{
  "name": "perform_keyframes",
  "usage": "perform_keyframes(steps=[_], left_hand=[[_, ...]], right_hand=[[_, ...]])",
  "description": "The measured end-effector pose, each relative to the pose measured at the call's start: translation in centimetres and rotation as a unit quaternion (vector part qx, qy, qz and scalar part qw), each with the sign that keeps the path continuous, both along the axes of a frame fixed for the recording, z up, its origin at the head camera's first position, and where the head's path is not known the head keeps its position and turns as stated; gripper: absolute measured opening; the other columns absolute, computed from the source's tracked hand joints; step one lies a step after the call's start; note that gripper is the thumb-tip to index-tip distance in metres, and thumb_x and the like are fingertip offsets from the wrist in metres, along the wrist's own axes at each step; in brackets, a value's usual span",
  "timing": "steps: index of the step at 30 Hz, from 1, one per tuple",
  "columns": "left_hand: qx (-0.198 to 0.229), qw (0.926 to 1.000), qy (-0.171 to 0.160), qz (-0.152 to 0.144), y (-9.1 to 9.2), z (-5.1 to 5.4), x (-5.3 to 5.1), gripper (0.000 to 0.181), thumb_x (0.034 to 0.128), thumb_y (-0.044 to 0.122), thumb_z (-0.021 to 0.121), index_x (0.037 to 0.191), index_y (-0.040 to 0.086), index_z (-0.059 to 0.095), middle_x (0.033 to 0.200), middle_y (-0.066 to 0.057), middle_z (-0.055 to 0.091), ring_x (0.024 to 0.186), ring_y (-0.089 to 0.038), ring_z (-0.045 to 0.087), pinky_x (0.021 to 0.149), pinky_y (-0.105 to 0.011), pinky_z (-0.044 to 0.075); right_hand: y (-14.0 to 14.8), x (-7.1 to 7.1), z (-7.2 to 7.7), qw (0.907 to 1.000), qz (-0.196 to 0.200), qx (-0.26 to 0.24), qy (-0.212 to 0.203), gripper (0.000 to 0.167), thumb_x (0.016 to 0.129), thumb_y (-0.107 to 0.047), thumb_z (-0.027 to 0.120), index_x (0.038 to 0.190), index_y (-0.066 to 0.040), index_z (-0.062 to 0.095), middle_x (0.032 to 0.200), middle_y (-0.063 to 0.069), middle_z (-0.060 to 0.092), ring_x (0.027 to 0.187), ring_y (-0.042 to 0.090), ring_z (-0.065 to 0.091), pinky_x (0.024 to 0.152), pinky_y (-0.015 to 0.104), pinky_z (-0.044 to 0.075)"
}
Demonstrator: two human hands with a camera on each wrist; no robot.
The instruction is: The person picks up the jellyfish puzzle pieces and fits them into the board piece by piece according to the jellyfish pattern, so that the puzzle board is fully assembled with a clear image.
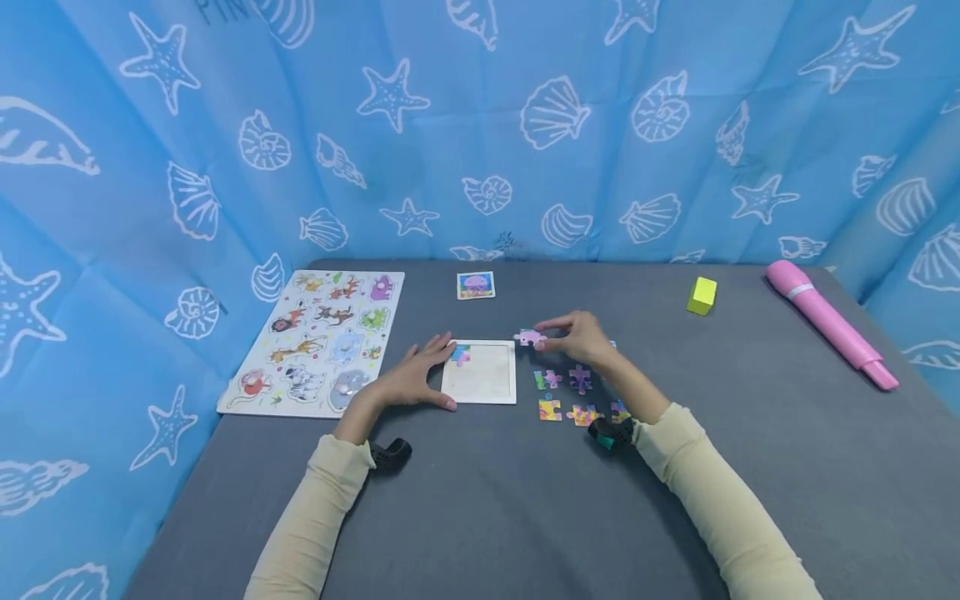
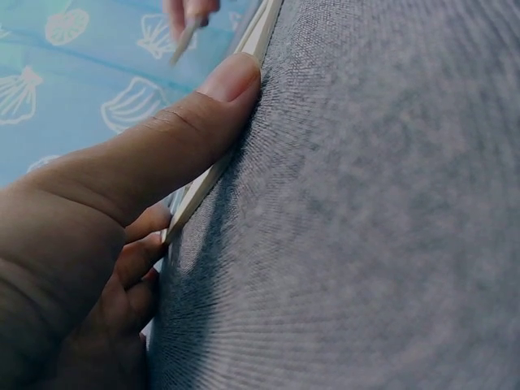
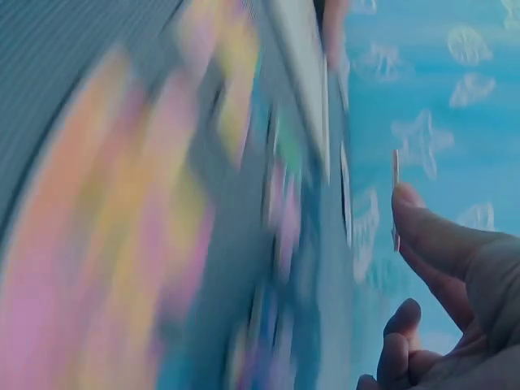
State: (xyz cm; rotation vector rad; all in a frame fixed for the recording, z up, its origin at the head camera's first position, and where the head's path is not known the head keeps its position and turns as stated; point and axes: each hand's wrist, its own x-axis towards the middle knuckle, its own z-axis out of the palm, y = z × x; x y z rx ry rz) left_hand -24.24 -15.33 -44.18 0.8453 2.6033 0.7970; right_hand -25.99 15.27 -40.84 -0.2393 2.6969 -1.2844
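A pale square puzzle tray lies on the table, with a blue and pink puzzle piece in its upper left corner. My left hand rests at the tray's left side, fingers spread and thumb near the lower corner. In the left wrist view the thumb touches the tray's edge. Just above and right of the tray, my right hand pinches a pink puzzle piece; the right wrist view shows that piece edge-on, off the table. Loose puzzle pieces lie below the right hand, some partly hidden by the forearm.
A small picture card lies behind the tray. On the left is an animal peg board. A yellow block and a pink folded umbrella-like stick lie to the right. A blue shell-print curtain hangs behind the table.
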Motion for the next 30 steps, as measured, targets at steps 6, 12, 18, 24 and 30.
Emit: perform_keyframes(steps=[6, 12, 18, 24, 30], left_hand=[[-0.011, 0.9999, -0.007, -0.001, 0.4, -0.2, -0.2, 0.103, 0.0713, 0.046, 0.075, 0.148, 0.01, 0.016, 0.156, -0.008, 0.006, 0.144, -0.026, 0.001, 0.113, -0.054, -0.002], [-0.008, 0.9999, -0.014, 0.001, 0.6, 0.1, -0.3, 0.102, 0.0719, 0.044, 0.075, 0.148, 0.011, 0.016, 0.156, -0.006, 0.006, 0.144, -0.024, 0.0, 0.114, -0.052, -0.004], [-0.015, 0.9998, -0.01, 0.0, 0.6, 0.4, -0.4, 0.101, 0.0724, 0.043, 0.075, 0.148, 0.011, 0.016, 0.156, -0.007, 0.006, 0.144, -0.024, 0.0, 0.114, -0.051, -0.003], [-0.013, 0.9998, -0.015, 0.003, 0.4, 0.5, -0.2, 0.102, 0.0718, 0.044, 0.075, 0.148, 0.01, 0.016, 0.156, -0.007, 0.006, 0.144, -0.025, 0.0, 0.114, -0.052, -0.003], [-0.013, 0.9998, -0.011, 0.009, 0.0, 0.2, -0.2, 0.101, 0.072, 0.043, 0.075, 0.148, 0.01, 0.017, 0.156, -0.007, 0.006, 0.144, -0.024, 0.0, 0.114, -0.051, -0.003]], right_hand=[[-4.7, -0.2, -0.3, 0.9998, -0.005, 0.018, -0.01, 0.033, 0.074, -0.02, 0.077, 0.105, -0.012, 0.071, 0.104, 0.013, 0.066, 0.081, 0.02, 0.052, 0.066, 0.029, 0.043], [-6.8, -0.3, -1.1, 0.9991, -0.015, 0.04, 0.002, 0.031, 0.071, -0.02, 0.079, 0.1, -0.013, 0.073, 0.08, 0.006, 0.065, 0.062, 0.013, 0.039, 0.053, 0.023, 0.03], [-7.3, -0.4, -1.6, 0.9978, -0.018, 0.062, 0.013, 0.033, 0.07, -0.023, 0.08, 0.102, -0.016, 0.073, 0.07, 0.005, 0.059, 0.063, 0.015, 0.039, 0.054, 0.024, 0.03], [-7.6, -0.5, -2.0, 0.9972, 0.002, 0.073, 0.014, 0.032, 0.073, -0.027, 0.077, 0.104, -0.023, 0.072, 0.075, 0.003, 0.059, 0.073, 0.018, 0.04, 0.064, 0.029, 0.029], [-8.1, -0.6, -2.3, 0.9972, 0.015, 0.07, 0.023, 0.028, 0.074, -0.027, 0.076, 0.102, -0.023, 0.072, 0.08, 0.006, 0.061, 0.084, 0.022, 0.037, 0.072, 0.035, 0.026]])
